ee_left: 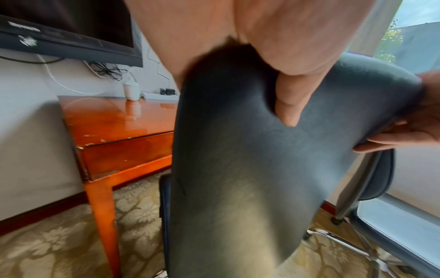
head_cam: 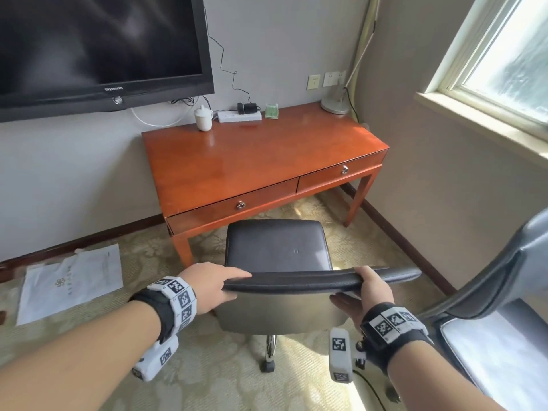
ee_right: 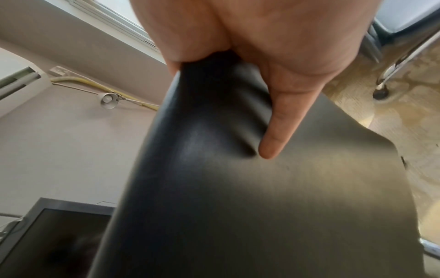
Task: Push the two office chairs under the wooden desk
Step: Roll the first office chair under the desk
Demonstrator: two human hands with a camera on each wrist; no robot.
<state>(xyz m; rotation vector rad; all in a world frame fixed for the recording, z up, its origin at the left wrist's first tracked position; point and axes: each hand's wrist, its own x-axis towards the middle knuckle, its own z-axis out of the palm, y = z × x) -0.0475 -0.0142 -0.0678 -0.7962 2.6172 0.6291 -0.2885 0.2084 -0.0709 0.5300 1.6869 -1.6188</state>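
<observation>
1. My left hand (head_cam: 212,287) grips the top edge of the black office chair (head_cam: 278,247) backrest, thumb behind, fingers over the front.
2. My right hand (head_cam: 372,290) clamps the same edge the same way.
3. The chair's seat sits mid-frame, just in front of the wooden desk (head_cam: 252,155).
4. The second chair (head_cam: 504,307) is at the lower right edge.
</observation>
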